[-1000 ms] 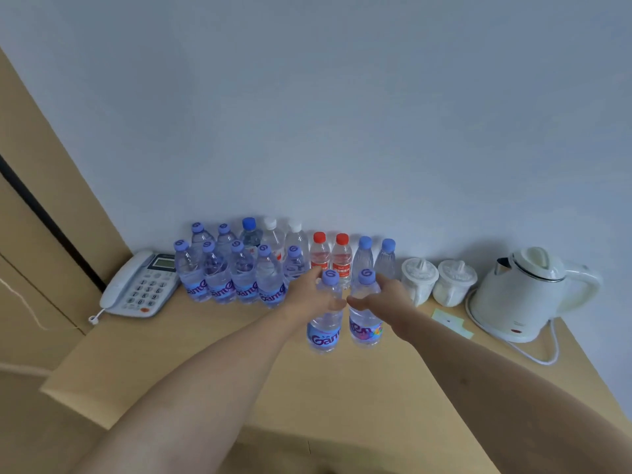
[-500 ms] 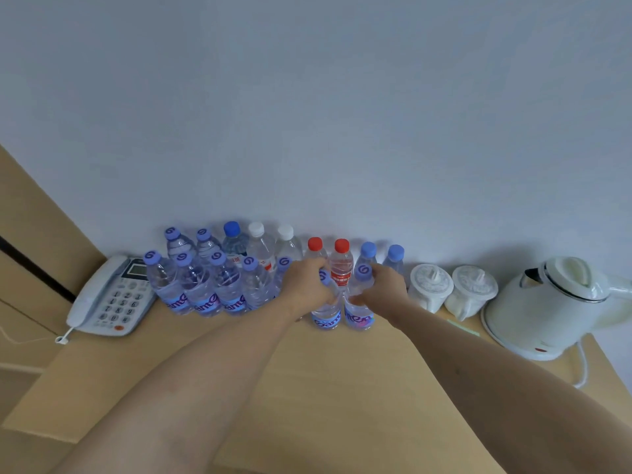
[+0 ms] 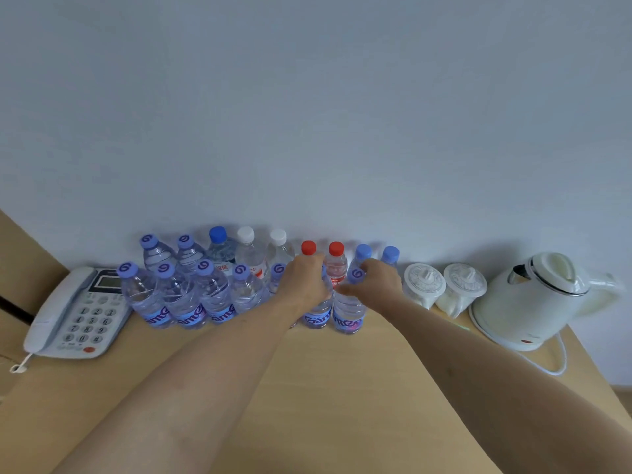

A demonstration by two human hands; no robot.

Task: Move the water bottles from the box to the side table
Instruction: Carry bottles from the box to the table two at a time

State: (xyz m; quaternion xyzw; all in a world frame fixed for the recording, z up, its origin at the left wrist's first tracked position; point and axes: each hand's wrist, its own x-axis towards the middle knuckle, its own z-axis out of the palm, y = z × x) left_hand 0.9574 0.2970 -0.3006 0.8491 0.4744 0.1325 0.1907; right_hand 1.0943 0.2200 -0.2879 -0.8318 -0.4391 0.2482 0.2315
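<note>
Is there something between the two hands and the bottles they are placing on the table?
Nothing visible. The left hand already grips one bottle, the right hand grips the other bottle, and both bottles stand on the table.

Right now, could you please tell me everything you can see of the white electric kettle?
The white electric kettle stands upright at the right end of the wooden table, near the wall. It looks like glossy plastic, with a rounded lid, a handle pointing right and a dark rim band. It sits on a round base, from which a white cord loops forward. Neither hand touches it.
</note>
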